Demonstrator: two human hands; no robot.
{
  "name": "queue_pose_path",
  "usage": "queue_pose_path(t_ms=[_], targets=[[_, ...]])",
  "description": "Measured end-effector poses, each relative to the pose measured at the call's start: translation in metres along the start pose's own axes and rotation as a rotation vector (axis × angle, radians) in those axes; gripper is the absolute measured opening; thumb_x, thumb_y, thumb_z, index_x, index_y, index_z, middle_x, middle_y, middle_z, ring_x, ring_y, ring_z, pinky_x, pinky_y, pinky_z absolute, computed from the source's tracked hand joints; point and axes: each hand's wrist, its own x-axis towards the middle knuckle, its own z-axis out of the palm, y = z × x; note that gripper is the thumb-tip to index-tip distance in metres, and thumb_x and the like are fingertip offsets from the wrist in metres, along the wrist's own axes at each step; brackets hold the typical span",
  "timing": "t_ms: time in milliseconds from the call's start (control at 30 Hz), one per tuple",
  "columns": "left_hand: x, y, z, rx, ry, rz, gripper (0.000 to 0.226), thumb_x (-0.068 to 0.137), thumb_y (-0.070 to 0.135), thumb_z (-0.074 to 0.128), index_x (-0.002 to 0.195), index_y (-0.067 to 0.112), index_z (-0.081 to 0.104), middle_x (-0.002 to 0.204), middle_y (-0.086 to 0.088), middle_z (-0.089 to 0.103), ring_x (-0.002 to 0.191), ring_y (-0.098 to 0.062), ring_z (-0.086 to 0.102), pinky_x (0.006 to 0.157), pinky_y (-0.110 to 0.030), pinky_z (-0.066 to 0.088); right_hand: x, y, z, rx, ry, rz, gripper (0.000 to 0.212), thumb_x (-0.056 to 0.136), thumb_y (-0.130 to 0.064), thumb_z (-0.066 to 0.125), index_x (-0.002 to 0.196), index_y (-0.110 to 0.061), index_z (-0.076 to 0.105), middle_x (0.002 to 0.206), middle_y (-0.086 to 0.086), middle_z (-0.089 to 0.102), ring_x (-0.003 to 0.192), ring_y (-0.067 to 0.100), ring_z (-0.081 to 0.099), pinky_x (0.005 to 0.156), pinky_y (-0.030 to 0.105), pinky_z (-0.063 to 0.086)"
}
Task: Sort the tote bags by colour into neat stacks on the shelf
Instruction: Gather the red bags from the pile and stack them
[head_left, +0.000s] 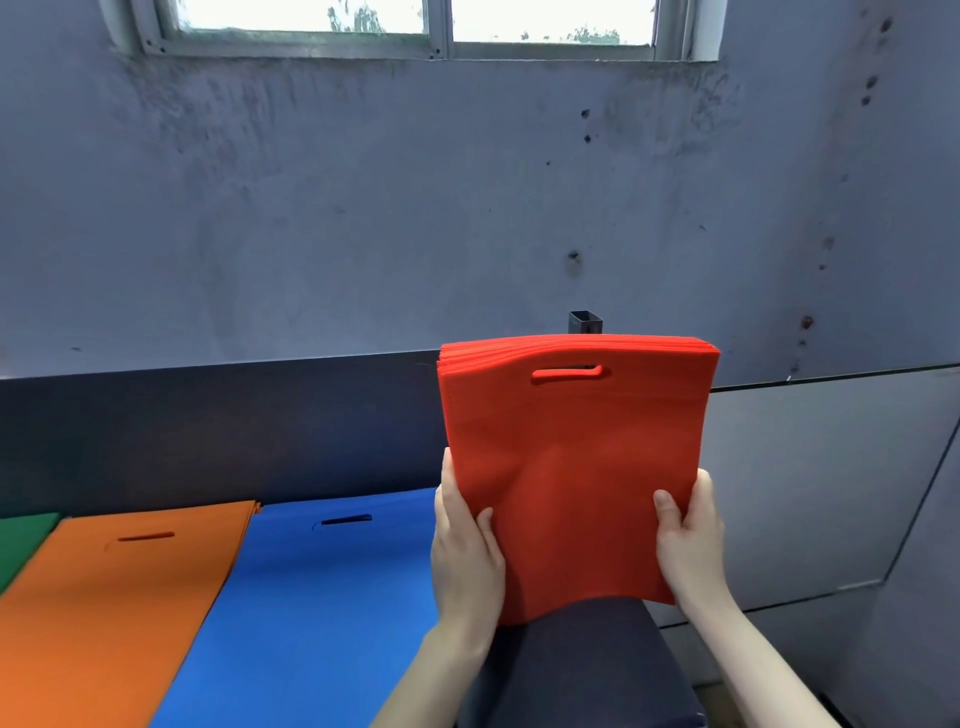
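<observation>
Centre-right of the frame, a bundle of red tote bags (574, 467) stands upright, handle slots at the top, clamped between both hands. The left hand (465, 551) grips its left edge, thumb across the front; the right hand (688, 540) grips the right edge the same way. Its lower edge meets the dark shelf (571, 670). Lower left lie flat stacks: blue (322, 597), orange (114, 597), green (21, 540).

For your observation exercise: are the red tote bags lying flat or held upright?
Upright. The left hand and right hand grip the red tote bags by their lower sides, handle slot at the top.
</observation>
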Motion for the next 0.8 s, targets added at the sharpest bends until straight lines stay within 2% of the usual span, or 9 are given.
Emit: queue_pose_path(t_ms=[33,133,233,367,500,667,800], targets=[[-0.0011,0.0001,0.0004,-0.007,0.003,0.024,0.078,0.094,0.000,0.047,0.146,0.041,0.007,0.147,-0.004,0.039,0.127,-0.024,0.048,0.092,-0.022,0.039,0.0002,0.0003,0.0007,-0.002,0.006,-0.001,0.021,0.096,-0.003,0.045,0.117,-0.005,0.047,0.100,0.005,0.057,0.090,0.020,0.053,0.078,0.029,0.037],[-0.0036,-0.0018,0.0018,0.000,0.011,0.089,0.085,0.092,-0.006,0.044,0.142,0.051,0.005,0.147,-0.003,0.037,0.130,-0.024,0.046,0.097,-0.031,0.043,0.0014,0.0018,0.0018,-0.012,0.015,0.006,0.021,0.096,-0.003,0.045,0.116,-0.007,0.047,0.100,0.004,0.057,0.090,0.020,0.052,0.078,0.028,0.035],[-0.0066,-0.0010,0.0027,0.037,0.025,0.146,0.089,0.091,-0.008,0.045,0.142,0.051,0.002,0.146,-0.009,0.037,0.127,-0.029,0.050,0.093,-0.037,0.048,0.0028,0.0021,0.0019,-0.016,0.025,0.012,0.022,0.096,-0.002,0.045,0.117,-0.006,0.047,0.100,0.003,0.056,0.091,0.019,0.051,0.078,0.028,0.034],[-0.0081,-0.0012,0.0028,0.081,0.015,0.187,0.102,0.090,-0.008,0.046,0.141,0.057,-0.014,0.146,-0.014,0.037,0.121,-0.033,0.055,0.087,-0.041,0.054,0.0035,0.0013,0.0027,-0.019,0.024,0.018,0.024,0.095,-0.001,0.046,0.119,-0.005,0.046,0.102,0.003,0.055,0.092,0.018,0.049,0.077,0.027,0.032],[-0.0094,-0.0011,0.0017,0.077,0.016,0.196,0.104,0.090,-0.008,0.046,0.140,0.059,-0.015,0.145,-0.012,0.037,0.120,-0.032,0.055,0.086,-0.042,0.054,0.0040,0.0026,0.0040,-0.030,0.026,0.016,0.026,0.095,-0.002,0.046,0.121,-0.003,0.046,0.104,0.004,0.055,0.092,0.017,0.049,0.078,0.027,0.033],[-0.0099,0.0003,0.0018,0.058,0.026,0.135,0.106,0.089,-0.006,0.049,0.140,0.057,-0.018,0.133,-0.008,0.050,0.105,-0.030,0.061,0.078,-0.035,0.051,0.0043,0.0029,0.0029,-0.038,0.033,0.012,0.026,0.095,-0.002,0.046,0.121,-0.003,0.046,0.103,0.003,0.054,0.092,0.017,0.049,0.078,0.028,0.033],[-0.0092,0.0040,-0.0018,0.055,0.013,0.171,0.106,0.086,-0.011,0.048,0.142,0.058,-0.009,0.135,-0.004,0.048,0.110,-0.025,0.060,0.081,-0.029,0.051,0.0049,0.0025,0.0060,-0.032,0.035,0.021,0.029,0.094,0.000,0.047,0.123,-0.003,0.045,0.105,0.003,0.053,0.095,0.017,0.048,0.081,0.028,0.033]])
